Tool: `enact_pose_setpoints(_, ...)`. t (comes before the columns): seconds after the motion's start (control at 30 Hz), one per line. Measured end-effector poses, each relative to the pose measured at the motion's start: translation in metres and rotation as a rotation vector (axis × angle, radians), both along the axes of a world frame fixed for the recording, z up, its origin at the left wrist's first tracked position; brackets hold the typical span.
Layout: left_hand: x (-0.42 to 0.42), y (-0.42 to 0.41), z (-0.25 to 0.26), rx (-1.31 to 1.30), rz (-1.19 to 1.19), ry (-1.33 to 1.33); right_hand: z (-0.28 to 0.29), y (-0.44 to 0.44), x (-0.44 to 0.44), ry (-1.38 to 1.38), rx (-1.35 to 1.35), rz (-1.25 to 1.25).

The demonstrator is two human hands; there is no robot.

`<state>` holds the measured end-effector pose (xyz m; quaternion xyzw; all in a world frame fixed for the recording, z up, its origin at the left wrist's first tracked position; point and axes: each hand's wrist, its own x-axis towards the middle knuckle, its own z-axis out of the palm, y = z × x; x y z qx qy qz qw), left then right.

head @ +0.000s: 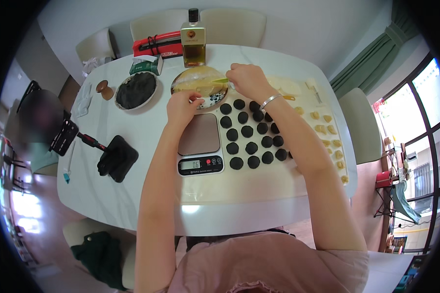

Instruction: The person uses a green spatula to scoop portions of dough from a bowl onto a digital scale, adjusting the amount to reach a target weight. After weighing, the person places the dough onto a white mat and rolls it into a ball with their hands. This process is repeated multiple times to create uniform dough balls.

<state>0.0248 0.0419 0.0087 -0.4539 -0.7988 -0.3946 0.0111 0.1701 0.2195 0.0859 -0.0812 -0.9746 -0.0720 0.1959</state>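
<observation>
A patterned plate (pixel 217 98) holds a large piece of yellow dough (pixel 201 86), partly covered by clear plastic film. My right hand (pixel 246 78) grips a yellow-green blade-like tool (pixel 220 80), its flat end against the dough's right side. At the plate's near-left rim is my left hand (pixel 183 107), fingers bent by the dough; whether they pinch anything is unclear. Just below that hand lies a digital kitchen scale (pixel 199 137) with its display lit and a bare weighing plate. Rows of black dough balls (pixel 247 131) cover the mat to its right, some hidden by my right forearm.
Small yellow dough pieces (pixel 321 129) line the mat's (pixel 242 188) right side. A bowl of black dough (pixel 136 90), a wooden press (pixel 105 90) and a phone stand (pixel 118 158) occupy the left. Behind the plate rise a tall oil bottle (pixel 194 40) and a tissue box (pixel 146 66).
</observation>
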Motion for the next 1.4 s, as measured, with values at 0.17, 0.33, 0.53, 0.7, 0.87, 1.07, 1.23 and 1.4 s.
enact_pose_setpoints(0.17, -0.008, 0.025, -0.016, 0.039, -0.091, 0.001, 0.002, 0.010, -0.010, -0.107, 0.053, 0.056)
enact_pose_setpoints(0.33, -0.015, 0.030, -0.029, 0.073, -0.133, -0.060, 0.007, 0.014, -0.014, -0.156, 0.078, 0.126)
enact_pose_setpoints(0.53, -0.030, 0.035, -0.021, -0.036, -0.207, -0.065, 0.010, 0.030, -0.030, -0.223, 0.052, 0.222)
enact_pose_setpoints(0.7, -0.039, 0.037, -0.007, -0.056, -0.200, 0.055, 0.017, 0.028, -0.052, -0.255, 0.068, 0.305)
enact_pose_setpoints(0.87, -0.033, 0.043, -0.005, -0.096, -0.153, 0.110, 0.022, 0.010, -0.068, -0.383, 0.076, 0.255)
enact_pose_setpoints(1.07, -0.022, 0.043, -0.002, -0.154, -0.096, 0.108, 0.005, 0.005, -0.078, -0.351, 0.060, 0.277)
enact_pose_setpoints(1.23, -0.017, 0.044, -0.001, -0.181, -0.091, 0.143, -0.001, 0.006, -0.071, -0.377, -0.014, 0.226)
enact_pose_setpoints(1.4, -0.012, 0.042, -0.001, -0.201, -0.043, 0.258, -0.026, -0.009, -0.044, -0.356, 0.037, 0.257)
